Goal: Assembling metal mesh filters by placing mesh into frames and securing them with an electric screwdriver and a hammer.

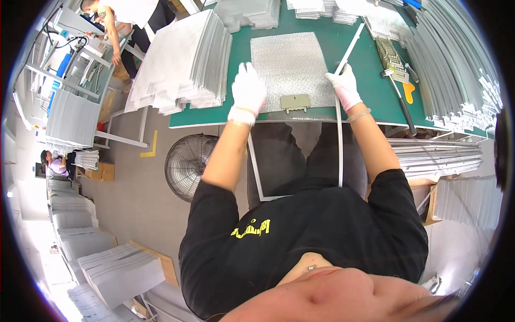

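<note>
The left hand (248, 91) covered the lower left corner of the mesh panel (289, 67), and its white glove hid whether the fingers pressed or merely rested there. The right hand (344, 86) wrapped the pale frame strip (339, 145), hiding the stretch inside its grip. Lower in the frame, that strip vanished behind the black shirt (306, 231). At the upper right, the stacked metal strips (456, 64) bent into the dark rim and were cut off. A person (115, 21) at the upper left was cropped by the top edge. Another figure (52, 162) at far left was too small to make out.
</note>
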The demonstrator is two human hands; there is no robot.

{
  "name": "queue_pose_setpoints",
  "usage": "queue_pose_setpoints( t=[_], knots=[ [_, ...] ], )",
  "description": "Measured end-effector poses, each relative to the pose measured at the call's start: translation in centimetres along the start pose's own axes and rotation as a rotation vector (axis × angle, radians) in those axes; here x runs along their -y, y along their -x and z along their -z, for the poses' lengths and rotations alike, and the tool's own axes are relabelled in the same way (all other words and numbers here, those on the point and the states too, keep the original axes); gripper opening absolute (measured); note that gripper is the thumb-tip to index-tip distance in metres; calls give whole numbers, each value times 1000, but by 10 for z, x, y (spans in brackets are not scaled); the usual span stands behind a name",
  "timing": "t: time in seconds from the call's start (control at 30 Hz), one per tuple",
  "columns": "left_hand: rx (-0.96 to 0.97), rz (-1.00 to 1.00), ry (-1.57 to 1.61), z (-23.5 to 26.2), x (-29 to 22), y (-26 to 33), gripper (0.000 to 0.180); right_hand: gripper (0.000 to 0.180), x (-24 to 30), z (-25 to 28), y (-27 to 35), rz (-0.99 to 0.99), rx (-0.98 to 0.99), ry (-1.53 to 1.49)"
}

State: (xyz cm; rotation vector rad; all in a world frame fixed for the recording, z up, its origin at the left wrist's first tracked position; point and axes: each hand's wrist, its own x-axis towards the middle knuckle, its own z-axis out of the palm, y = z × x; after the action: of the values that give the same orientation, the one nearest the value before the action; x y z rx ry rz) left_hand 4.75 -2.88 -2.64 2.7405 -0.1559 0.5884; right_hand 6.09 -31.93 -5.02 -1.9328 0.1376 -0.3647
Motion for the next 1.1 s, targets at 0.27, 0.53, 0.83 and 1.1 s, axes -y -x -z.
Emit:
queue_pose_setpoints(
  t=[0.27, 0.53, 0.83, 1.1],
  knots=[
    [405, 261, 433, -41, 36, -75, 70, 63, -2, 8, -18, -31, 277, 126],
    [773, 210, 1306, 39, -77, 83, 49, 48, 18, 56, 32, -40, 349, 181],
    [619, 846, 2165, -47, -134, 151, 36, 60, 18, 53, 147, 87, 226, -129],
    [592, 972, 2498, -78, -165, 57, 27, 57, 1, 51, 164, -244, 183, -726]
  ],
)
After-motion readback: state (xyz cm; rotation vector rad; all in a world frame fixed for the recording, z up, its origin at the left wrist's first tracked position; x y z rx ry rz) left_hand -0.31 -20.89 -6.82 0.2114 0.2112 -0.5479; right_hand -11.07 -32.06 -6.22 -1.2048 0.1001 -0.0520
